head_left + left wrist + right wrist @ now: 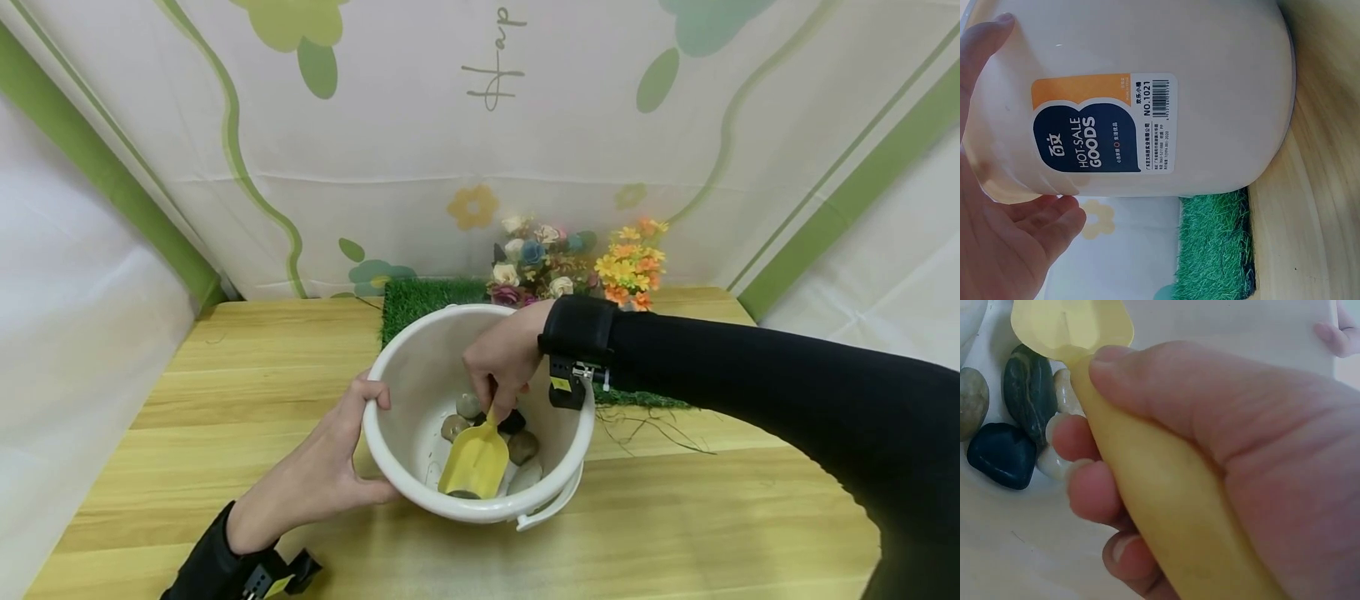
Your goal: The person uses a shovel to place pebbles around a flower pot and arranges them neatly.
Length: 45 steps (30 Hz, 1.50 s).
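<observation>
A white bucket (405, 358) stands on the wooden table, tipped a little towards me. My left hand (322, 467) grips its left rim, fingers hooked over the edge and thumb against the outer wall; the left wrist view shows the bucket's label (1104, 125). Inside the bucket, my right hand (506, 358) holds a small yellow shovel (476, 462) by its handle, thumb along the top and fingers curled beneath. Several smooth stones lie on the bucket's floor around the blade, among them a brown stone (522, 447) and a black stone (1002, 456). A grey stone edge shows at the blade's tip.
Behind the bucket lies a green artificial grass mat (435, 293) with mixed artificial flowers (528, 258) and a yellow-orange bunch (630, 265). Loose dark strands (660, 427) lie on the table (262, 375) at right. The bucket's handle (551, 504) hangs at its front right. Printed cloth surrounds the table.
</observation>
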Each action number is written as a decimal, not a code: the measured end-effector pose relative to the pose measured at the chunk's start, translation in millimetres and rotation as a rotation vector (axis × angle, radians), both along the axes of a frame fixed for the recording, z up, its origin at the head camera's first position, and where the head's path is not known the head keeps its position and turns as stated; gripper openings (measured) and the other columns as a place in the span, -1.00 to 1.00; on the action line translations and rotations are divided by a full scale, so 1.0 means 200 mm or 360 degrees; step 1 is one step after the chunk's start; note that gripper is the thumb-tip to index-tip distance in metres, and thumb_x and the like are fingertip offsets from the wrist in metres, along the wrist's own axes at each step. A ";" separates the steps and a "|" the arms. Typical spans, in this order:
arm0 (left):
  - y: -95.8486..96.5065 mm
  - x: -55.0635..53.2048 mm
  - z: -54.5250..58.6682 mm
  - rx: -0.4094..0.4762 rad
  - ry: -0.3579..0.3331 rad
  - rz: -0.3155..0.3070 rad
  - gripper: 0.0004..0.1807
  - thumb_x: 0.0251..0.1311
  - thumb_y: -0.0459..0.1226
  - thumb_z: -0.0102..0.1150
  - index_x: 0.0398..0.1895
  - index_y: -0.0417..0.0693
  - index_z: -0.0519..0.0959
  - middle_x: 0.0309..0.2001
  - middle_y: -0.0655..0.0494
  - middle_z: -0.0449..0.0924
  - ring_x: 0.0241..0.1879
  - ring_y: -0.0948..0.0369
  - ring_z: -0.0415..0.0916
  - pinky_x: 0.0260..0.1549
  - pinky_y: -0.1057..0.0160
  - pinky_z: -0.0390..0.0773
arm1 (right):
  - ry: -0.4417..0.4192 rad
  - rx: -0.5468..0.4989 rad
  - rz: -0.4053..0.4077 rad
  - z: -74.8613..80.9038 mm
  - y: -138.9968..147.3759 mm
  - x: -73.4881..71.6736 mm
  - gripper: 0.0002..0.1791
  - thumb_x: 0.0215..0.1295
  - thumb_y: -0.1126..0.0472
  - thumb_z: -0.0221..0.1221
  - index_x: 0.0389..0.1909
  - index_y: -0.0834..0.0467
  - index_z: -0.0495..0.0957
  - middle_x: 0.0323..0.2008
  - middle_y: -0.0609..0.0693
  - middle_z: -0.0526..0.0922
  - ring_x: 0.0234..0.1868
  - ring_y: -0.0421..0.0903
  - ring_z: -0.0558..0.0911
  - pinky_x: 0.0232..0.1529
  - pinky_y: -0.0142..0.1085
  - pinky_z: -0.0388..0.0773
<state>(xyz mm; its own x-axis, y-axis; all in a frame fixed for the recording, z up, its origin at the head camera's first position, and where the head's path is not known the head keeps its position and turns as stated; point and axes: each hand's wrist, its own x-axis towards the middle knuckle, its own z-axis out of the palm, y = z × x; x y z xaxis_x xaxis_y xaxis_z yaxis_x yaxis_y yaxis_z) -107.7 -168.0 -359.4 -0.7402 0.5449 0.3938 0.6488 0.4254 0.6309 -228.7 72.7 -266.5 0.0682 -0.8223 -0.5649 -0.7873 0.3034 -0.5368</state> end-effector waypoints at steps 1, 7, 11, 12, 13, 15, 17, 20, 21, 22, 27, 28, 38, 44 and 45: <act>0.00 0.00 0.00 -0.0002 0.0000 0.0002 -0.17 -0.24 0.06 0.43 -0.05 -0.04 0.09 0.22 -0.01 0.11 0.04 0.10 0.29 -0.30 0.22 0.53 | -0.0014 -0.0011 0.0009 0.00 0.00 -0.01 -0.74 0.25 0.23 0.13 -0.63 0.19 0.50 -0.73 -0.13 0.34 -0.69 -0.16 0.37 -0.51 -0.39 0.26; 0.00 0.00 0.00 -0.0026 -0.0018 0.0017 -0.17 -0.25 0.07 0.43 -0.05 0.00 0.08 0.18 -0.01 0.14 0.02 0.11 0.31 -0.29 0.23 0.52 | -0.0087 -0.0041 0.0042 -0.18 0.04 -0.16 -0.73 0.20 -0.14 0.12 -0.54 -0.10 0.60 -0.66 -0.14 0.45 -0.64 -0.17 0.44 -0.48 -0.34 0.34; -0.01 0.01 0.00 -0.0025 -0.0024 0.0019 -0.16 -0.26 0.06 0.43 -0.05 -0.01 0.08 0.21 -0.03 0.12 0.01 0.11 0.34 -0.29 0.23 0.53 | -0.0030 -0.0054 0.0051 -0.23 0.03 -0.17 -0.76 0.19 -0.17 0.12 -0.51 -0.16 0.61 -0.62 -0.14 0.52 -0.64 -0.18 0.44 -0.49 -0.32 0.33; -0.01 0.00 0.00 -0.0022 -0.0024 0.0017 -0.16 -0.26 0.06 0.43 -0.05 -0.02 0.08 0.21 -0.04 0.13 0.00 0.10 0.34 -0.30 0.24 0.54 | -0.0015 -0.0059 0.0060 -0.23 0.02 -0.17 -0.77 0.20 -0.15 0.12 -0.51 -0.16 0.61 -0.62 -0.14 0.52 -0.65 -0.17 0.44 -0.49 -0.32 0.33; -0.01 0.00 0.00 -0.0020 -0.0026 0.0018 -0.16 -0.26 0.06 0.44 -0.05 -0.02 0.08 0.19 -0.03 0.13 -0.01 0.11 0.35 -0.30 0.24 0.53 | 0.0008 -0.0068 0.0065 -0.23 0.02 -0.16 -0.77 0.21 -0.12 0.13 -0.53 -0.13 0.60 -0.65 -0.13 0.49 -0.65 -0.16 0.42 -0.49 -0.32 0.31; 0.00 0.00 0.00 -0.0019 -0.0023 0.0016 -0.17 -0.25 0.06 0.43 -0.05 -0.01 0.08 0.18 -0.03 0.14 -0.02 0.11 0.35 -0.30 0.24 0.53 | 0.0014 -0.0074 0.0074 -0.18 0.01 -0.12 -0.76 0.22 -0.05 0.14 -0.58 -0.09 0.57 -0.70 -0.11 0.42 -0.67 -0.14 0.38 -0.50 -0.32 0.26; 0.00 0.00 -0.01 -0.0017 -0.0024 0.0015 -0.17 -0.25 0.05 0.43 -0.05 0.00 0.08 0.17 -0.02 0.15 -0.02 0.12 0.35 -0.30 0.24 0.53 | -0.0027 -0.0074 0.0070 -0.16 0.00 -0.11 -0.78 0.21 -0.06 0.15 -0.57 -0.11 0.58 -0.71 -0.12 0.41 -0.67 -0.14 0.38 -0.50 -0.32 0.25; 0.00 0.00 0.00 -0.0016 -0.0028 0.0015 -0.17 -0.26 0.04 0.44 -0.05 0.01 0.08 0.20 -0.02 0.13 0.00 0.11 0.33 -0.30 0.24 0.53 | -0.0038 -0.0088 0.0062 -0.11 0.00 -0.08 -0.79 0.23 -0.02 0.15 -0.56 -0.09 0.59 -0.70 -0.12 0.41 -0.67 -0.15 0.37 -0.51 -0.33 0.24; 0.00 0.00 0.00 -0.0018 -0.0031 0.0016 -0.16 -0.26 0.04 0.44 -0.04 0.01 0.08 0.20 -0.02 0.13 0.01 0.11 0.33 -0.30 0.24 0.53 | -0.0041 -0.0089 0.0060 -0.11 0.00 -0.08 -0.79 0.23 -0.03 0.14 -0.55 -0.09 0.60 -0.70 -0.13 0.42 -0.66 -0.16 0.37 -0.51 -0.33 0.25; 0.00 0.00 0.00 -0.0018 -0.0032 0.0018 -0.16 -0.27 0.04 0.45 -0.04 0.01 0.08 0.21 -0.03 0.12 0.01 0.11 0.33 -0.30 0.24 0.53 | -0.0033 -0.0106 0.0061 -0.13 0.01 -0.09 -0.80 0.23 -0.02 0.14 -0.54 -0.10 0.60 -0.69 -0.13 0.42 -0.67 -0.16 0.38 -0.51 -0.33 0.26; 0.00 0.01 0.00 -0.0032 -0.0038 0.0020 -0.16 -0.26 0.03 0.45 -0.04 -0.03 0.08 0.17 -0.03 0.15 -0.02 0.12 0.34 -0.30 0.25 0.53 | -0.0079 -0.0124 0.0059 -0.16 0.02 -0.12 -0.81 0.22 -0.08 0.13 -0.51 -0.14 0.61 -0.66 -0.16 0.45 -0.66 -0.15 0.40 -0.50 -0.34 0.28; 0.00 0.01 0.00 -0.0031 -0.0041 0.0018 -0.16 -0.26 0.03 0.44 -0.04 -0.04 0.08 0.17 -0.03 0.15 -0.02 0.12 0.35 -0.30 0.24 0.53 | -0.0061 -0.0138 0.0057 -0.17 0.03 -0.13 -0.82 0.22 -0.07 0.14 -0.50 -0.15 0.61 -0.65 -0.18 0.46 -0.65 -0.16 0.41 -0.49 -0.34 0.29; 0.00 0.01 0.01 -0.0039 -0.0057 0.0019 -0.16 -0.27 0.00 0.46 -0.05 -0.03 0.08 0.30 -0.04 0.03 0.13 0.08 0.22 -0.25 0.22 0.52 | -0.0101 -0.0217 -0.0064 0.05 0.05 -0.01 -0.86 0.19 0.24 0.18 -0.28 0.02 0.68 -0.43 -0.21 0.64 -0.63 -0.19 0.49 -0.50 -0.38 0.40; 0.00 0.01 0.01 -0.0032 -0.0058 0.0014 -0.16 -0.27 0.00 0.46 -0.05 -0.05 0.08 0.36 -0.03 -0.05 0.19 0.06 0.16 -0.25 0.22 0.53 | -0.0058 -0.0218 -0.0106 0.07 0.07 -0.01 -0.84 0.18 0.22 0.19 -0.24 0.00 0.67 -0.40 -0.24 0.64 -0.62 -0.16 0.50 -0.52 -0.35 0.41; 0.00 0.00 0.01 -0.0031 -0.0056 0.0012 -0.17 -0.27 0.00 0.46 -0.05 -0.05 0.08 0.36 -0.03 -0.05 0.19 0.06 0.15 -0.25 0.22 0.53 | -0.0056 -0.0221 -0.0105 0.07 0.07 -0.01 -0.83 0.18 0.22 0.18 -0.23 0.00 0.67 -0.41 -0.25 0.64 -0.62 -0.14 0.51 -0.52 -0.35 0.42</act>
